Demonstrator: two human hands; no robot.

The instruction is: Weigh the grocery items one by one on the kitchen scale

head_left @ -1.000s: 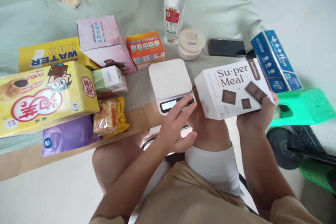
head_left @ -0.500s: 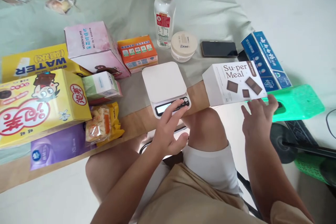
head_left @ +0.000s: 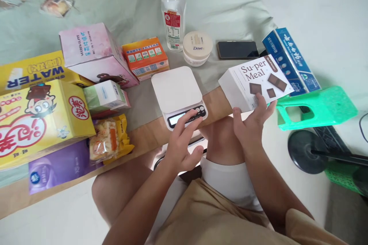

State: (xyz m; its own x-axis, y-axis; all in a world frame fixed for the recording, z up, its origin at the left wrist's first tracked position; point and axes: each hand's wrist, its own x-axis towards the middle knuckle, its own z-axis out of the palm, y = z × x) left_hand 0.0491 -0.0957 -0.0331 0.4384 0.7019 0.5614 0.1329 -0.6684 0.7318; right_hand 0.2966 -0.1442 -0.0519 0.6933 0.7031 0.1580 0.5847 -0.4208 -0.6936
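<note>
A white kitchen scale (head_left: 176, 88) lies at the table's front edge, its platform bare and its display lit. My left hand (head_left: 181, 141) has its fingers apart, with the fingertips on the scale's button panel. Right of the scale, a white "Su-per Meal" box (head_left: 253, 72) with chocolate pieces printed on it sits at the edge. My right hand (head_left: 254, 118) is at its front side, fingers spread, the thumb near the lower left corner and a fingertip on the printed face. Behind the scale stand a round Dove tub (head_left: 197, 48) and an orange box (head_left: 145, 57).
A clear bottle (head_left: 173, 23) stands upright behind the tub, and a phone (head_left: 237, 50) lies flat. Blue box (head_left: 291, 61) and green plastic stool (head_left: 330, 105) are at right. On the left are a pink box (head_left: 86, 46), yellow box (head_left: 43, 118), packaged bread (head_left: 105, 139) and purple pack (head_left: 60, 168).
My right hand has moved left along the front of the white box, from its right corner to its left part. The box looks slightly turned. My left hand stays at the scale's buttons.
</note>
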